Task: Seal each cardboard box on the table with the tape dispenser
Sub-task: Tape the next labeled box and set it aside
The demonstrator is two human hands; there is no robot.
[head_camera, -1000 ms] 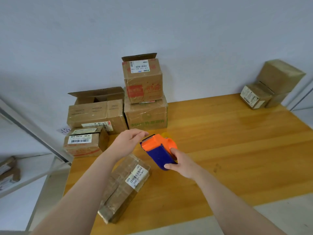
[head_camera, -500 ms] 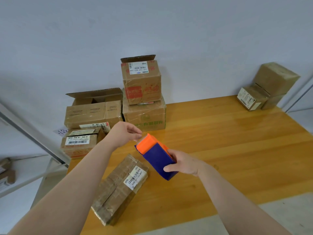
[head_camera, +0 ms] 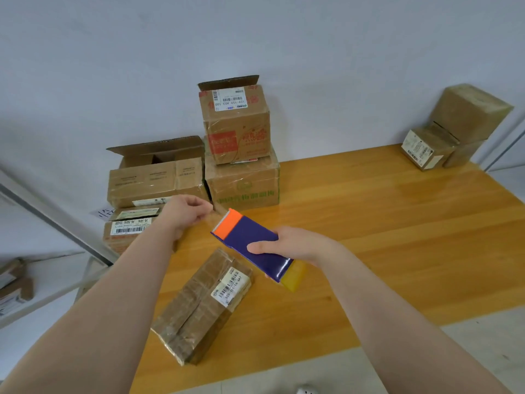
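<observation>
Far left, at the back edge of the wooden table [head_camera: 383, 217]: a small labelled box [head_camera: 127, 227] in front, an open-flapped box [head_camera: 150, 180] behind it. Just right of those I see a two-high stack against the wall: wide box [head_camera: 244, 184] below, red-printed box [head_camera: 237, 129] on top, its rear flap standing up.

The left hand [head_camera: 186, 213] hovers in front of that group, fingers curled in, thumb meeting the fingertips. Those tips sit just beside the orange toothed end of the tape dispenser [head_camera: 251, 245]. Whether clear tape is pinched there, I cannot tell.

Below the hands, a flat taped box [head_camera: 199, 308] lies slantwise on the table, barcode label toward its far end. Neither hand touches it.

The dispenser is in the air above that box's far end, tilted, orange end toward the left hand, yellow part nearest me. The right hand [head_camera: 297, 245] grips it, thumb across the blue side, fingers wrapped underneath.

Far right corner: a labelled carton [head_camera: 423, 150] with a bigger carton [head_camera: 468, 112] propped above it, well apart from both hands
</observation>
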